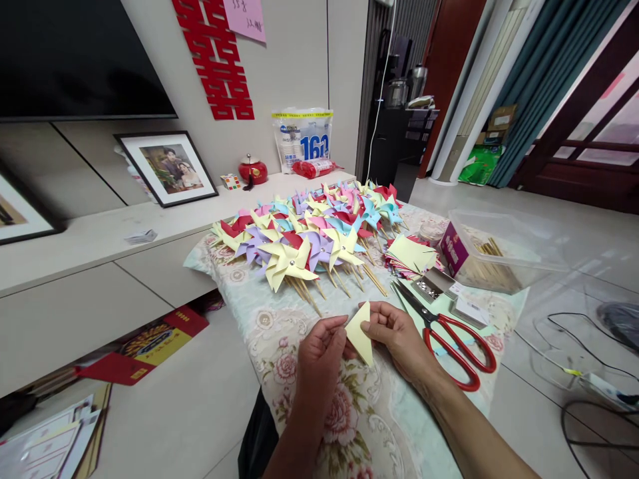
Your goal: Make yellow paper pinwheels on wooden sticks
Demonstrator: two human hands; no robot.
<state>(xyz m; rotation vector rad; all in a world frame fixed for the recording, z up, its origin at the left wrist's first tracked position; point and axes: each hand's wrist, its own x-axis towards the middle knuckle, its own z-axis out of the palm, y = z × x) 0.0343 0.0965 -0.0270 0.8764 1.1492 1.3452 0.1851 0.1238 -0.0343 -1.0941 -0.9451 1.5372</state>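
Between my two hands is a pale yellow sheet of paper [360, 334], folded into a triangle. My left hand [323, 349] is closed, its thumb and fingers at the paper's left edge. From the other side, my right hand [394, 332] pinches the paper with the thumb on its face. Red-handled scissors [462, 346] lie right of my right hand, blades pointing up and left. Beyond my hands is a big cluster of finished paper pinwheels [289, 263] on wooden sticks. A stack of cut coloured paper [412, 254] lies to their right.
A small box of metal fasteners [433, 286] sits beside a white box [470, 310]. Behind them stands a clear plastic bin [499, 269] with wooden sticks. The floral tablecloth [269, 326] covers the table, which adjoins a white cabinet [170, 229]. Cables [589, 386] run across the floor at right.
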